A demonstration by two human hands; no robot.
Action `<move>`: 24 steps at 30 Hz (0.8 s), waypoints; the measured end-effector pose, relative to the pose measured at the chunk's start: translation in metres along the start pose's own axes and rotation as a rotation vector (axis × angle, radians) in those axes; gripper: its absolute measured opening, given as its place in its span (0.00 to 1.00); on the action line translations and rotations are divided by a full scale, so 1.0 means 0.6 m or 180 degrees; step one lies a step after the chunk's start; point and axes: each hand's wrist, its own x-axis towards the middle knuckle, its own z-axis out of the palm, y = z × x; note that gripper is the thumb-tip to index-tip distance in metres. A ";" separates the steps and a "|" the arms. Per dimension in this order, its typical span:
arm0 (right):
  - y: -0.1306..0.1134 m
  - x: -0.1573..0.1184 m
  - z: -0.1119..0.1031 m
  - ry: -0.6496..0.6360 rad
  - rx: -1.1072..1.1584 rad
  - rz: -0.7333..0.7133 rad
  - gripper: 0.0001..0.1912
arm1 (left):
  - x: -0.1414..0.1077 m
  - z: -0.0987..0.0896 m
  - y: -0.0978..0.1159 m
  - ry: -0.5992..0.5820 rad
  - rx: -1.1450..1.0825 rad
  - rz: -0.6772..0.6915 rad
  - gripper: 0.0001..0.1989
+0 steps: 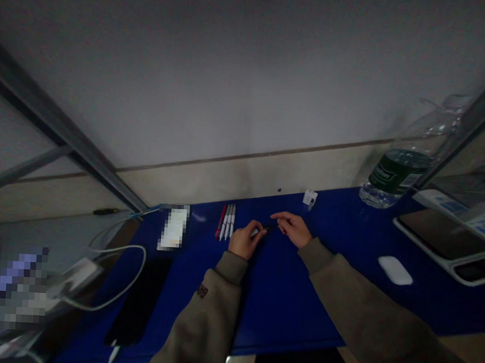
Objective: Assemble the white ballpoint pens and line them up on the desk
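My left hand (245, 239) and my right hand (292, 229) meet above the middle of a dark blue desk mat (284, 308). Between their fingertips is a slim pen (269, 227), pale near my left hand and dark towards my right. Both hands pinch it, and the fingers hide much of it, so its exact form cannot be made out. Just left of my left hand, a red pen (221, 222) and several white markers (228, 222) lie side by side on the mat.
A white cube-shaped charger (310, 198) and a plastic water bottle (395, 176) stand at the back. A white mouse (395, 269) lies to the right, with a black phone (138, 300) and a white cable (114, 294) at left. A wall rises behind.
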 end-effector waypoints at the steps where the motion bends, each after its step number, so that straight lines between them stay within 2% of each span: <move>1: -0.001 0.000 0.000 0.0020 -0.0012 0.0034 0.17 | 0.000 0.000 0.000 -0.0012 0.0033 -0.0001 0.18; 6: 0.002 0.000 0.000 0.0005 -0.0059 0.0076 0.17 | 0.001 0.001 0.000 -0.0065 0.0136 -0.0008 0.19; 19: 0.006 -0.001 0.000 0.0069 -0.0151 0.0031 0.16 | -0.001 0.002 -0.001 0.0085 -0.0143 0.0130 0.16; 24: 0.011 0.000 -0.002 0.0077 -0.0131 0.0084 0.16 | -0.002 0.002 0.000 0.0057 -0.0084 -0.0020 0.17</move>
